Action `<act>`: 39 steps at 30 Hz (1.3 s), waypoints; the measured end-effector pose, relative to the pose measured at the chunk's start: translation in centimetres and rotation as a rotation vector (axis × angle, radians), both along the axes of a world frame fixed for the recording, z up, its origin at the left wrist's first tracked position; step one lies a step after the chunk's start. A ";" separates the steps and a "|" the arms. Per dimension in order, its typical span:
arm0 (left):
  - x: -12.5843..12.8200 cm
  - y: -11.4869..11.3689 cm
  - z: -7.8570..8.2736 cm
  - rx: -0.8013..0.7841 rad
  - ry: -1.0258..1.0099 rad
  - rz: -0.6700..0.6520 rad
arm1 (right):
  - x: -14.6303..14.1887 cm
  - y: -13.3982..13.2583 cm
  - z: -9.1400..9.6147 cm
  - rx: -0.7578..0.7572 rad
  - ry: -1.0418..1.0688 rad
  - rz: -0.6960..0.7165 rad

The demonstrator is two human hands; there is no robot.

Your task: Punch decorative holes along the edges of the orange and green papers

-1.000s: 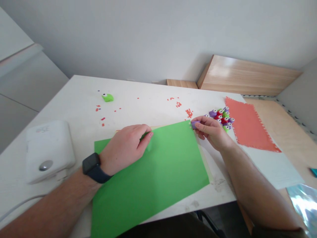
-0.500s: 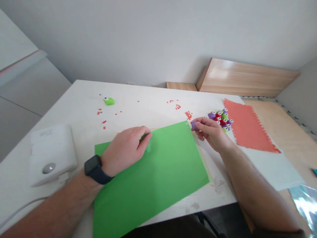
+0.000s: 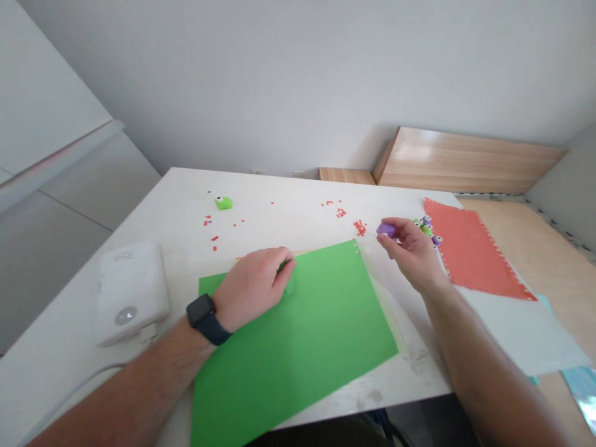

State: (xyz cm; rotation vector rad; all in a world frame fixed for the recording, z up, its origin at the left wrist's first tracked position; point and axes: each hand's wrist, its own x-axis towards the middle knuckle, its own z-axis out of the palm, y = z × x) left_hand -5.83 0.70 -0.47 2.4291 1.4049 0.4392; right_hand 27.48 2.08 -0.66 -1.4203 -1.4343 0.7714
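Note:
A green sheet of paper (image 3: 298, 347) lies on the white table (image 3: 298, 233) in front of me. My left hand (image 3: 261, 279), with a dark watch on its wrist, has its fingers curled at the sheet's far edge, thumb on top; the fingertips are partly hidden. Off the sheet's far right corner, my right hand (image 3: 412, 251) pinches a small purple craft hole punch (image 3: 386, 230) between thumb and fingers, apart from the paper. Small punched holes (image 3: 356, 248) show at that corner. Behind the right hand sit several eyed punches (image 3: 426, 228) in green and purple, partly covered.
Red paper bits (image 3: 359, 228) are scattered across the table's back half. A green eyed punch (image 3: 224, 203) lies at back left. On the left is a white boxy device (image 3: 133, 292) with a cable. An orange-red sheet with notched edges (image 3: 475, 248) lies right, over a pale sheet (image 3: 516, 326).
My right hand has drawn the purple punch right, away from the green sheet's corner. The left hand stays on the sheet. The camera view has shifted up and left.

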 end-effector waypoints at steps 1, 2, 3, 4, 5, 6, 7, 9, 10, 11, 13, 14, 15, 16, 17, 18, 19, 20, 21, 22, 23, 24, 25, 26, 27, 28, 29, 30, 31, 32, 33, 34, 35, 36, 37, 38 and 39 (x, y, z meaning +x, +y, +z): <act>0.0 0.0 0.0 0.000 0.001 -0.002 | 0.1 0.1 0.0 0.047 -0.056 -0.022; 0.0 0.1 0.0 -0.002 0.001 -0.003 | 0.1 0.1 -0.1 0.073 -0.107 -0.034; 0.0 0.1 0.0 -0.006 0.002 -0.004 | 0.1 0.1 -0.1 0.079 -0.152 -0.040; 0.0 0.1 0.0 -0.011 0.002 -0.006 | 0.2 0.2 0.0 0.073 -0.195 -0.043; 0.0 0.1 0.0 -0.014 0.002 -0.006 | 0.2 0.2 0.0 0.064 -0.236 -0.046; 0.0 0.2 0.0 -0.015 0.003 -0.004 | 0.3 0.1 0.0 0.061 -0.270 -0.053; 0.0 0.1 0.0 -0.016 0.005 -0.002 | 0.3 0.1 0.1 0.066 -0.295 -0.065; 0.0 0.1 0.1 -0.009 0.006 0.002 | 0.5 0.1 0.3 0.096 -0.325 -0.077; 0.0 0.1 0.1 -0.007 0.006 0.001 | 0.6 0.2 0.3 0.121 -0.334 -0.078; 0.0 0.1 0.1 -0.005 0.005 0.002 | 0.8 0.2 0.4 0.148 -0.345 -0.079; 0.0 0.1 0.1 -0.005 0.008 0.005 | 1.1 0.3 0.4 0.186 -0.378 -0.084; 0.0 0.1 0.1 -0.007 0.012 0.008 | 1.4 0.3 0.4 0.188 -0.390 -0.093; 0.0 0.2 0.1 -0.010 0.016 0.010 | 1.6 0.3 0.4 0.180 -0.393 -0.106; 0.0 0.2 0.1 -0.011 0.020 0.012 | 1.8 0.3 0.3 0.165 -0.384 -0.121; 0.0 0.2 0.1 -0.013 0.023 0.012 | 2.0 0.3 0.3 0.149 -0.368 -0.138; 0.0 0.2 0.0 -0.015 0.025 0.010 | 2.2 0.3 0.3 0.133 -0.355 -0.155; 0.1 0.2 0.0 -0.017 0.025 0.010 | 2.4 0.2 0.4 0.118 -0.352 -0.169; 0.1 0.2 0.0 -0.020 0.026 0.010 | 2.4 0.1 0.5 0.101 -0.364 -0.178; 0.1 0.2 0.0 -0.022 0.028 0.012 | 2.5 0.0 0.7 0.084 -0.388 -0.183; 0.1 0.2 0.1 -0.026 0.031 0.014 | 2.5 -0.1 0.9 0.061 -0.421 -0.177; 0.1 0.2 0.1 -0.030 0.033 0.015 | 2.4 -0.2 1.1 0.035 -0.457 -0.157; 0.0 0.2 0.1 -0.033 0.035 0.016 | 2.4 -0.3 1.3 0.009 -0.496 -0.126; 0.0 0.2 0.1 -0.037 0.037 0.015 | 2.3 -0.4 1.5 -0.016 -0.536 -0.090; 0.0 0.1 0.2 -0.038 0.036 0.013 | 2.2 -0.4 1.7 -0.039 -0.577 -0.052; 0.0 0.1 0.2 -0.036 0.034 0.011 | 2.1 -0.5 1.9 -0.060 -0.619 -0.020; 0.0 0.1 0.1 -0.034 0.031 0.008 | 2.0 -0.6 2.0 -0.081 -0.659 0.004; -0.1 0.2 0.1 -0.031 0.029 0.005 | 1.9 -0.6 2.0 -0.104 -0.696 0.021; -0.1 0.2 0.1 -0.030 0.029 0.003 | 1.9 -0.6 2.0 -0.131 -0.727 0.034; -0.1 0.2 0.0 -0.029 0.030 0.002 | 1.8 -0.7 2.0 -0.157 -0.755 0.044; -0.1 0.2 0.0 -0.029 0.031 0.003 | 1.8 -0.6 1.9 -0.182 -0.783 0.049; -0.1 0.2 -0.1 -0.029 0.034 0.004 | 1.8 -0.6 1.9 -0.201 -0.811 0.045; -0.1 0.3 -0.1 -0.029 0.037 0.005 | 1.9 -0.6 1.8 -0.215 -0.841 0.036; -0.1 0.3 -0.2 -0.028 0.040 0.007 | 1.9 -0.5 1.7 -0.225 -0.870 0.026; 0.0 0.3 -0.2 -0.029 0.042 0.008 | 2.0 -0.4 1.6 -0.233 -0.897 0.016; 0.0 0.3 -0.3 -0.029 0.043 0.008 | 2.1 -0.3 1.5 -0.240 -0.920 0.008; 0.0 0.3 -0.3 -0.030 0.043 0.008 | 2.2 -0.3 1.5 -0.246 -0.938 0.003; 0.0 0.3 -0.3 -0.033 0.042 0.009 | 2.3 -0.2 1.5 -0.250 -0.951 -0.001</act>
